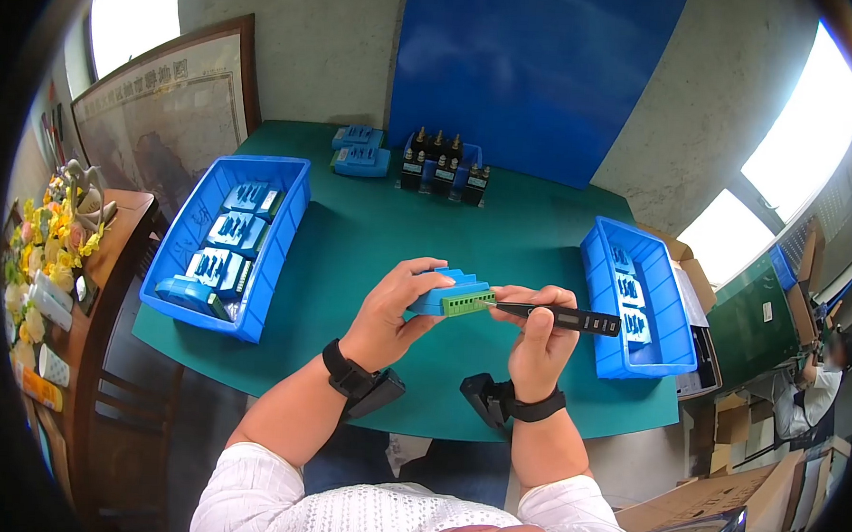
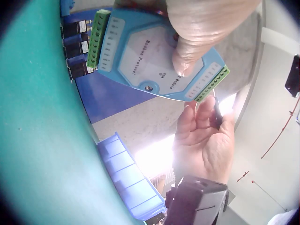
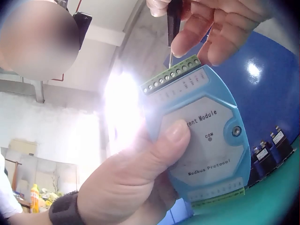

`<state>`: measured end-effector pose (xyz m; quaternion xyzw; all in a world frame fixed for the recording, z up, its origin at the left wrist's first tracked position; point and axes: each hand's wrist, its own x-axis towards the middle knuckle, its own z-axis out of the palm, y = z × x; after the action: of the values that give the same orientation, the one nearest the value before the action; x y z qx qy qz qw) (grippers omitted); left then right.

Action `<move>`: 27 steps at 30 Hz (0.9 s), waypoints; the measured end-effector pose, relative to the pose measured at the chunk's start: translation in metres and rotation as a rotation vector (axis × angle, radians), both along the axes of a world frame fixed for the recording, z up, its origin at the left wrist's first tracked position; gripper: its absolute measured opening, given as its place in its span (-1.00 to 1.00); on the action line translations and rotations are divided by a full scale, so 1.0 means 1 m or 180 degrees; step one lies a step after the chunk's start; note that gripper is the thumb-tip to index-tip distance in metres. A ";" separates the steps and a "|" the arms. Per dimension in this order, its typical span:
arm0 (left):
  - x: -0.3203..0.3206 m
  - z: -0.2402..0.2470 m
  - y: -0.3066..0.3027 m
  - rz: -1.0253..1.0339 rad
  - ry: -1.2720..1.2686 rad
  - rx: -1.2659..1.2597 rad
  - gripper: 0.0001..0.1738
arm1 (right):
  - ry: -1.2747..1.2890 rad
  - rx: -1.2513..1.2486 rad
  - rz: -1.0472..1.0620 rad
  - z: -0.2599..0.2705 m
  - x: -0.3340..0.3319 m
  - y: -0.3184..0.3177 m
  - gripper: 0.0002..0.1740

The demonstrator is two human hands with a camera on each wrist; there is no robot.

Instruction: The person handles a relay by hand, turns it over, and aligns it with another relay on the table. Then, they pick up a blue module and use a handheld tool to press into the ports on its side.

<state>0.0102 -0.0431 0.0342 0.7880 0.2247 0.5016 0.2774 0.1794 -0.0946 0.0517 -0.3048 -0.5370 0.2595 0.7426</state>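
My left hand [image 1: 383, 307] grips a blue Modbus module [image 1: 441, 292] above the table, its thumb flat across the labelled face in both wrist views. Green screw terminal strips [image 2: 97, 40] run along two opposite ends of the module. Between thumb and fingers, my right hand [image 1: 542, 345] pinches a slim black screwdriver [image 1: 585, 320] with light markings on its handle. Its thin metal tip [image 3: 170, 61] points at the row of screws on the nearer green strip [image 3: 171, 75], right at its edge. The right fingertips lie close beside that strip.
Blue bins with similar modules stand at left [image 1: 285, 231] and right [image 1: 682, 325] on the green table [image 1: 370, 230]. Stacked modules [image 1: 359, 160] and black blocks with brass posts [image 1: 446, 177] sit at the back, before a blue panel [image 1: 539, 71]. Someone sits far right [image 1: 820, 388].
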 end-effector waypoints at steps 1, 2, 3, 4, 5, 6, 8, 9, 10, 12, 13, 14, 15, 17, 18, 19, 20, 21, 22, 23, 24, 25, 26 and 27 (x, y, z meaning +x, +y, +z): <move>0.000 0.000 0.000 0.0008 -0.0005 0.0006 -0.46 | 0.0006 -0.0008 0.0005 0.000 0.000 0.000 -0.53; 0.000 0.001 -0.001 0.0016 -0.0010 0.0012 -0.43 | 0.0013 -0.0016 0.0009 0.000 0.000 0.000 -0.53; 0.001 0.002 -0.001 0.0024 -0.0016 0.0018 -0.41 | 0.0020 -0.0024 0.0013 0.000 0.000 0.000 -0.53; 0.001 0.002 -0.001 0.0031 -0.0008 0.0033 -0.41 | 0.0071 0.0016 0.0149 -0.001 0.001 0.000 -0.58; 0.001 0.002 -0.001 0.0038 0.0000 0.0049 -0.41 | 0.0123 0.0056 0.0285 -0.003 0.003 0.000 -0.62; 0.001 0.002 -0.001 0.0046 0.0007 0.0065 -0.41 | 0.0174 0.0097 0.0422 -0.003 0.004 0.000 -0.67; 0.001 0.002 -0.001 0.0041 0.0004 0.0136 -0.41 | 0.0075 0.0003 0.0192 -0.002 0.001 0.001 -0.58; 0.001 0.001 0.000 0.0039 0.0003 0.0173 -0.41 | 0.0025 -0.0042 0.0076 -0.002 0.000 0.001 -0.53; 0.001 0.001 0.000 0.0042 -0.0004 0.0177 -0.41 | 0.0004 -0.0034 0.0085 -0.002 0.000 0.001 -0.54; 0.001 0.001 0.000 0.0050 -0.0017 0.0188 -0.42 | -0.0037 -0.0016 0.0103 -0.003 0.000 0.001 -0.55; 0.001 0.001 0.000 0.0059 -0.0010 0.0191 -0.42 | -0.0101 0.0046 0.0061 -0.003 0.001 0.001 -0.56; 0.001 0.001 -0.001 0.0068 -0.0003 0.0194 -0.42 | -0.0165 0.0109 0.0018 -0.005 0.001 0.002 -0.58; 0.001 0.002 -0.001 0.0078 0.0004 0.0197 -0.42 | -0.0228 0.0172 -0.0024 -0.006 0.002 0.003 -0.59; 0.001 0.001 0.000 0.0089 0.0011 0.0222 -0.42 | -0.0349 0.0226 -0.0237 -0.004 0.001 0.003 -0.60; 0.001 0.001 0.000 0.0094 0.0015 0.0233 -0.41 | -0.0409 0.0252 -0.0345 -0.003 0.000 0.003 -0.60; 0.001 0.002 0.000 0.0097 0.0028 0.0246 -0.41 | -0.0556 0.0364 -0.0472 -0.003 0.001 0.004 -0.59; 0.001 0.002 -0.001 0.0098 0.0041 0.0258 -0.41 | -0.0703 0.0475 -0.0600 -0.003 0.004 0.005 -0.58; 0.001 0.003 -0.001 0.0099 0.0055 0.0268 -0.41 | -0.0849 0.0585 -0.0729 -0.003 0.005 0.005 -0.57; 0.001 0.003 -0.001 0.0103 0.0060 0.0260 -0.41 | -0.0799 0.0622 -0.0767 -0.003 0.005 0.006 -0.57; 0.001 0.003 -0.002 0.0109 0.0064 0.0251 -0.41 | -0.0749 0.0659 -0.0803 -0.002 0.004 0.006 -0.56; 0.001 0.003 -0.001 0.0116 0.0067 0.0243 -0.41 | -0.0701 0.0697 -0.0837 -0.002 0.004 0.006 -0.55; 0.001 0.002 -0.001 0.0111 0.0052 0.0239 -0.41 | -0.0687 0.0699 -0.0833 -0.002 0.004 0.006 -0.55; 0.001 0.002 -0.001 0.0109 0.0037 0.0236 -0.40 | -0.0673 0.0701 -0.0825 -0.002 0.005 0.005 -0.55; 0.001 0.002 -0.001 0.0107 0.0025 0.0232 -0.40 | -0.0655 0.0703 -0.0819 -0.002 0.005 0.005 -0.56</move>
<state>0.0110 -0.0440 0.0364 0.7956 0.2205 0.5110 0.2391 0.1842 -0.0893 0.0498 -0.3125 -0.5919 0.0694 0.7397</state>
